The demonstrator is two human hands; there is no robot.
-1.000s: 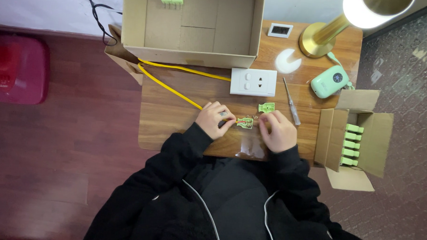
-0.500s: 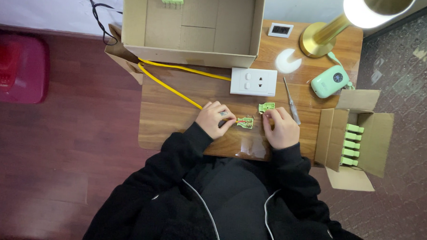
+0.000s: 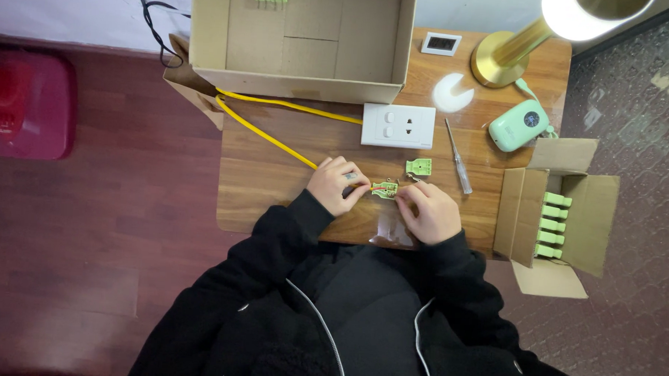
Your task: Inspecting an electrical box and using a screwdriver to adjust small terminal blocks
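Gripping a green connector [image 3: 385,188] between them, both hands' fingers were clenched; yellow cable [image 3: 269,137] attached, spare connector [image 3: 418,166] untouched on the desk [image 3: 275,178].

I see a large open brown cardboard box [image 3: 303,39] at the table's far edge, a small open carton [image 3: 552,218] of green parts at the right, and a small white-framed dark screen [image 3: 440,43] far right of centre
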